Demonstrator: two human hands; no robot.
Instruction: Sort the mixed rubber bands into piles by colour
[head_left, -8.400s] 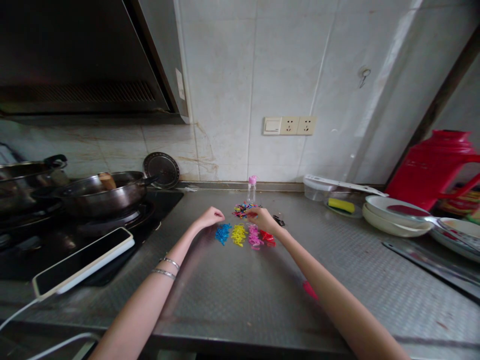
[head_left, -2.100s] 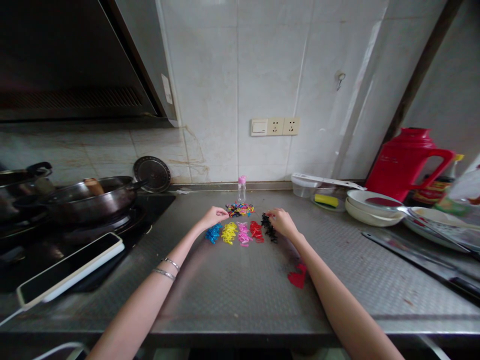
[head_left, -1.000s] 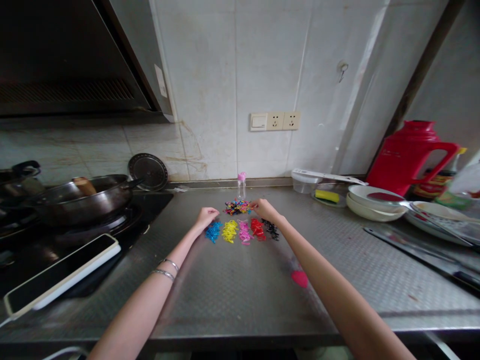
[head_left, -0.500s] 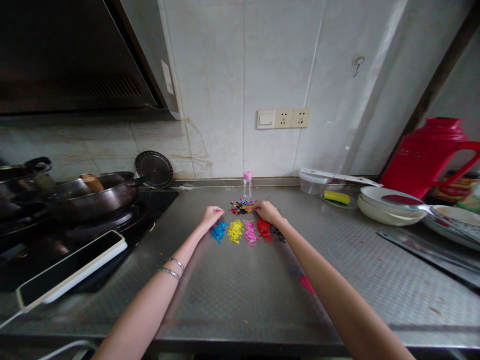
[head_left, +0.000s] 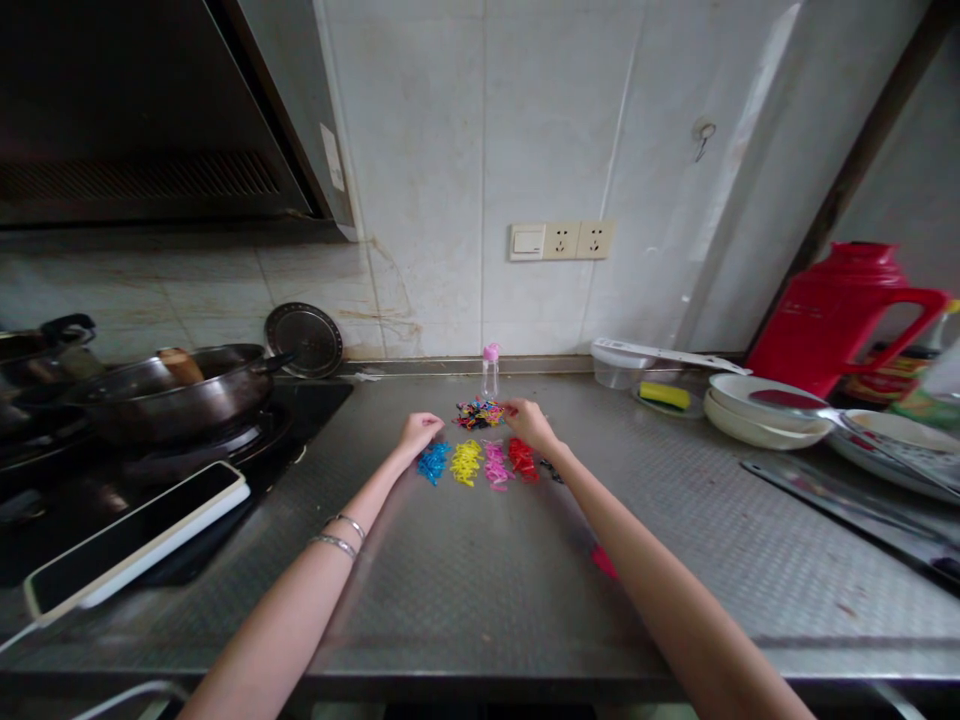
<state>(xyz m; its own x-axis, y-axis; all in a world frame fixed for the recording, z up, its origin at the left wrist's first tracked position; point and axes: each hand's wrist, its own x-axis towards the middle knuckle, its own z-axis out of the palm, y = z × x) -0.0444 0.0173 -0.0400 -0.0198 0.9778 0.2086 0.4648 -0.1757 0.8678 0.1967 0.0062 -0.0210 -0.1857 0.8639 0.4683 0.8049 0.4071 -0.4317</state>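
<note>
My left hand (head_left: 421,432) rests on the steel counter just behind the blue pile (head_left: 433,463), its fingers pinched together. What they hold, if anything, is too small to make out. My right hand (head_left: 528,422) is at the right edge of a mixed-colour pile (head_left: 478,413) of small pieces that look like rubber bands, fingers closed. Its fingertips hide whatever is between them. In a row in front lie a yellow pile (head_left: 466,462), a pink pile (head_left: 496,465), a red pile (head_left: 523,459) and a black pile (head_left: 551,471), partly covered by my right wrist.
Behind the mixed pile stands a clear bottle (head_left: 490,372) with a pink cap. To the left are a phone (head_left: 139,540) and a pan (head_left: 180,385) on the hob. On the right are a sponge (head_left: 664,396), bowls (head_left: 765,425), a knife (head_left: 840,510) and a red flask (head_left: 832,325).
The whole view has shifted slightly left. My right fingers have lifted a little from the mixed pile's right edge, where a blue bit showed beneath them. My left hand keeps its place.
</note>
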